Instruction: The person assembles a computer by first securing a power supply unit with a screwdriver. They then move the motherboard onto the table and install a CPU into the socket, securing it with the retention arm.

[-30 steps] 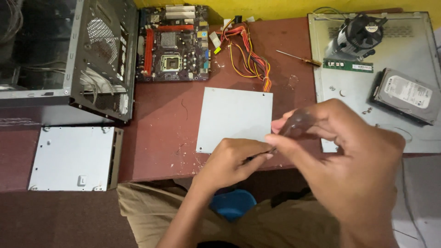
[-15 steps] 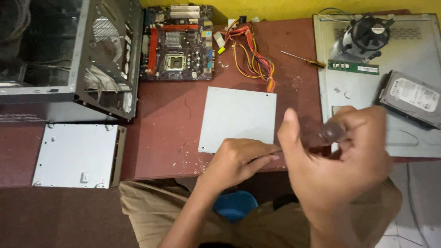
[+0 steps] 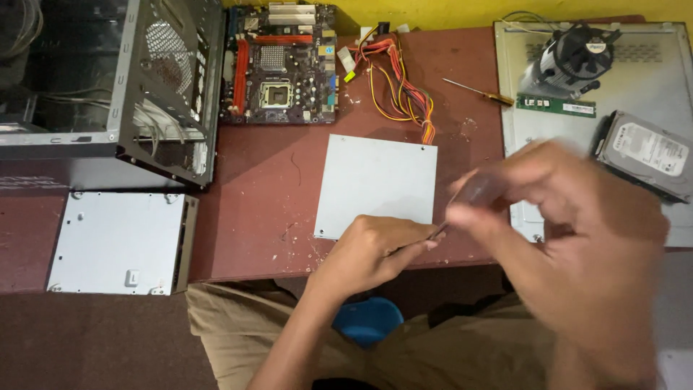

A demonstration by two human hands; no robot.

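- Shifting since the earlier frame: our right hand (image 3: pixel 577 245) is now sitting higher and further right, blurred with motion, while our view is swinging a little to the right across the tabletop (image 3: pixel 267 180).
- We are holding a small screwdriver (image 3: pixel 473 193) between both hands, in front of the tabletop's near edge; its dark handle is in the right grip, which is closing round it, and its thin shaft is running down to the left hand (image 3: pixel 375 249).
- Our left grip is pinching narrowly at the shaft's tip; whether a screw is sitting there we cannot tell.
- Judging by the layout, the teardown is looking well advanced: the case (image 3: pixel 108 87) is standing open and stripped, the motherboard (image 3: pixel 281 65) lying flat beside it.
- Lying loose around us are a grey plate (image 3: pixel 379 184), the wire bundle (image 3: pixel 393 79), a cooler fan (image 3: pixel 574 58), a memory stick (image 3: pixel 556 106), a hard drive (image 3: pixel 646 155), a second screwdriver (image 3: pixel 480 92) and a drive box (image 3: pixel 119 242).
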